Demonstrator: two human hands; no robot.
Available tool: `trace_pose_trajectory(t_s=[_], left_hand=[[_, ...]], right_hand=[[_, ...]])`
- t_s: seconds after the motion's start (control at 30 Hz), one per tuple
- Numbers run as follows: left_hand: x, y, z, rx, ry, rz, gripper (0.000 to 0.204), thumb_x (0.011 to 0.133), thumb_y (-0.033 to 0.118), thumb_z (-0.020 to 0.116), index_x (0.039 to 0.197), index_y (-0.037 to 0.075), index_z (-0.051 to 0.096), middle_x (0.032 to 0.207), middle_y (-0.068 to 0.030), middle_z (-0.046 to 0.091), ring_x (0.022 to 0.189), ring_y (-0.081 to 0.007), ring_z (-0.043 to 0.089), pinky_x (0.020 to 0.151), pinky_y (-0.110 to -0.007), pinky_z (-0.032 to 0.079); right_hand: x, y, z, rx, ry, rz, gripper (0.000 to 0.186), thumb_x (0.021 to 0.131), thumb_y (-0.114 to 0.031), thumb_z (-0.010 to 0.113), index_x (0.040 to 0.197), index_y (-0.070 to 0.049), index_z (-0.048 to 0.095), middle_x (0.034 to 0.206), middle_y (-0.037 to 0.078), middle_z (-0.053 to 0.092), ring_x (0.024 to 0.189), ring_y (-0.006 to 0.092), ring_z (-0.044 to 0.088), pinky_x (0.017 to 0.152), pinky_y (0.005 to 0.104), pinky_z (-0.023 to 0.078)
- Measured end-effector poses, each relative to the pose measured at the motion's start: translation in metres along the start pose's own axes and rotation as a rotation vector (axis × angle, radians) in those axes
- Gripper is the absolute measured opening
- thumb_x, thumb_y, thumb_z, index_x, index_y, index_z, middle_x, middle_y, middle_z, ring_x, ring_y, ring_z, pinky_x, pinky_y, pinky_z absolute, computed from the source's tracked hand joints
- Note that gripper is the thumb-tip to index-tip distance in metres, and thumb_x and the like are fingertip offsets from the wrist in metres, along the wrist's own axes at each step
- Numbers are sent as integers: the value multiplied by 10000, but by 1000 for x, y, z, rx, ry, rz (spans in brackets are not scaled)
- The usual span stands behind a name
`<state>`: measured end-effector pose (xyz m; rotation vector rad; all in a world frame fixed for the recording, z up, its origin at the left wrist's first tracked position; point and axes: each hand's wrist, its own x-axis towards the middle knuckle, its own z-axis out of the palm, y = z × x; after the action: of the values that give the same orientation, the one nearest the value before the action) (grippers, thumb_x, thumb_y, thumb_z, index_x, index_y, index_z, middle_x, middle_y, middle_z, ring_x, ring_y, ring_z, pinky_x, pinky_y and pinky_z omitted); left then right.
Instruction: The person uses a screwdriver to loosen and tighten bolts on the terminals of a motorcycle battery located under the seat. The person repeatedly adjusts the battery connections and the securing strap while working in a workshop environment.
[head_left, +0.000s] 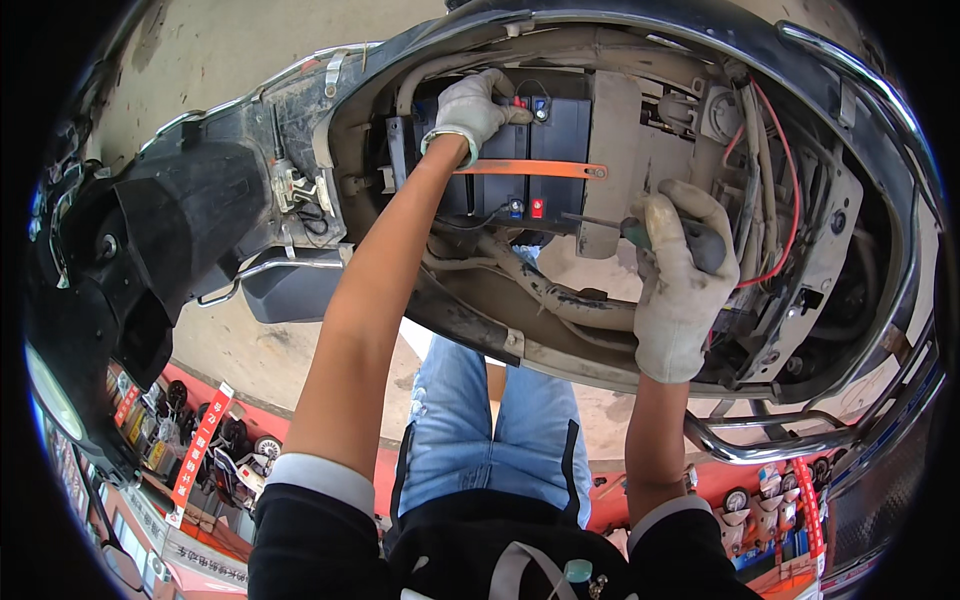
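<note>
My left hand (pixel 472 112), in a pale work glove, reaches over the dark batteries (pixel 558 140). Its fingers are bent together beside a red terminal (pixel 520 102); what lies between them is hidden. A short black wire (pixel 533 82) loops just beyond the fingertips to a blue terminal (pixel 541 108). My right hand (pixel 685 280), gloved too, is closed around the dark handle of a screwdriver (pixel 592 219). The shaft points left toward a red terminal (pixel 537 208) and a blue one (pixel 516 207) at the near end of the batteries, apart from both.
An orange strap (pixel 540 169) crosses the batteries. They sit inside the open body of an electric scooter (pixel 430 300), among frame tubes (pixel 560 300). A red wire (pixel 793 190) curves along the right side. A chrome rail (pixel 770 445) juts out at lower right.
</note>
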<state>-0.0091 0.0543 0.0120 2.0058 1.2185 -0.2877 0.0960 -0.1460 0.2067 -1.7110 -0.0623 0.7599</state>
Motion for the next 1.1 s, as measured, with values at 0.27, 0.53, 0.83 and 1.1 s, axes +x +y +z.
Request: trace_pose_trajectory(t_s=[0.27,0.53,0.83,1.1], left_hand=[[20,8,-11,160,-198,-42,536,664,434,801,1057,110,634,998,-118,669,957,-266,623,841,-355,469],[20,20,-9,288,-240,-12,630,718,392,761,1224,86,546,1166,-132,617,1097,-291,578,924,-376,449],[16,25,-10,359,-204,58,618,730,334,766,1238,79,522,1151,-158,617,1106,-314,570,929,-395,448],[3,7,-7,308,-126,83,596,744,461,716,1229,159,546,1139,-105,629,1097,-293,572,924,-392,447]], right_hand=[[2,-1,-1,25,4,13,200,819,-54,702,997,6,630,897,53,650,798,83,586,726,212,468],[4,-2,-1,51,22,43,193,821,-51,697,992,7,626,883,52,646,783,87,587,728,215,468],[7,-3,-2,-38,30,44,187,829,-65,693,986,7,622,913,52,629,816,93,583,744,223,465],[8,-5,-2,-12,56,32,201,828,-69,697,997,9,622,889,45,643,787,86,586,723,214,463]])
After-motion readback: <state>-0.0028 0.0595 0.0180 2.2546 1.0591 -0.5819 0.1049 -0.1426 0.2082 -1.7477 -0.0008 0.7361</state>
